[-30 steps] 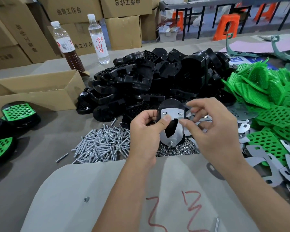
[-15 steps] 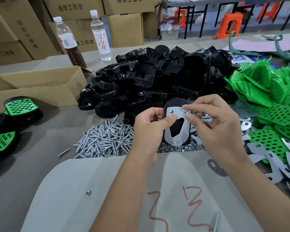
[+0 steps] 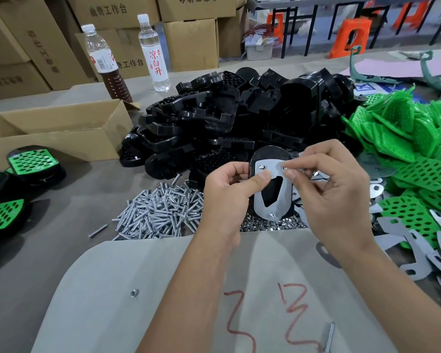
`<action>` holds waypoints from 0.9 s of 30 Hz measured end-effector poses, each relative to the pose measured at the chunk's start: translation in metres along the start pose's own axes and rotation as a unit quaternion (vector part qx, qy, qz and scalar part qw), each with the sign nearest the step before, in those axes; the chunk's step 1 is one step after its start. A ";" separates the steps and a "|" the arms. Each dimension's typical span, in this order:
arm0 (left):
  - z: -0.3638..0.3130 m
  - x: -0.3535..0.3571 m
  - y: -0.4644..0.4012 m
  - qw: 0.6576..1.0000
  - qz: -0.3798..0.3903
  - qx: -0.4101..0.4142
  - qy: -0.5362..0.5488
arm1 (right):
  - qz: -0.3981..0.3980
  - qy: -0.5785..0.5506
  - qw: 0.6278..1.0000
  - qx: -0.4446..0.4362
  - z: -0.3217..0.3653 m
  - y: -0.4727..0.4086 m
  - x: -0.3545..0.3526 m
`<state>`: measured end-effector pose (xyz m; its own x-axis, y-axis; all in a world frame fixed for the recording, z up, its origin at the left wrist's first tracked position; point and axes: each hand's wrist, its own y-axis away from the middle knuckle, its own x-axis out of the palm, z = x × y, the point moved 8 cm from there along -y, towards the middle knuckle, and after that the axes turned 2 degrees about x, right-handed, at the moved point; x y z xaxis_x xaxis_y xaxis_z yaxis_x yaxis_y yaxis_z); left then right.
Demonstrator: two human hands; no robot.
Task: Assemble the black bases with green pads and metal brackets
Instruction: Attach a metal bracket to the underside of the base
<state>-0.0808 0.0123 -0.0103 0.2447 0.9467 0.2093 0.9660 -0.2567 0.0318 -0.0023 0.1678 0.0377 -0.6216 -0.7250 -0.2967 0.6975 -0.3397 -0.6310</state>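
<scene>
My left hand (image 3: pixel 229 197) grips a black base (image 3: pixel 270 154) held upright, its underside toward me, thumb pressing on the metal bracket (image 3: pixel 281 197) that lies on it. Fasteners show at the bracket's top left and bottom holes. My right hand (image 3: pixel 331 192) pinches something small at the bracket's top right hole; what it pinches is hidden by the fingertips. A heap of black bases (image 3: pixel 239 118) lies behind, green pads (image 3: pixel 413 149) are piled to the right, and loose brackets (image 3: pixel 418 250) lie at the right edge.
Bolts (image 3: pixel 158 212) and small nuts (image 3: pixel 273 224) are heaped in front of the hands. Finished green-topped assemblies (image 3: pixel 31 161) lie at the left by an open cardboard box (image 3: pixel 61 126). Two bottles (image 3: pixel 153 52) stand behind. A grey board (image 3: pixel 163 289) with red scribbles covers the near table.
The held base with its bracket has stayed in my left hand. My right fingers have stayed at the bracket's top right hole, shifting slightly. The view has tilted a little.
</scene>
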 end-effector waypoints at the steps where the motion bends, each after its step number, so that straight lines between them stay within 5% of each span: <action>1: 0.000 0.000 0.000 1.000 0.000 0.002 0.003 | -0.007 -0.001 1.000 0.002 0.000 0.001 0.000; 27: 0.002 0.003 0.002 1.000 0.004 -0.009 -0.003 | 0.018 -0.037 0.999 0.032 -0.011 -0.002 0.005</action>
<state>-0.0784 0.0148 -0.0117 0.2522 0.9459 0.2040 0.9626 -0.2668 0.0470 -0.0109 0.1716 0.0297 -0.5697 -0.7790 -0.2620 0.7415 -0.3497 -0.5726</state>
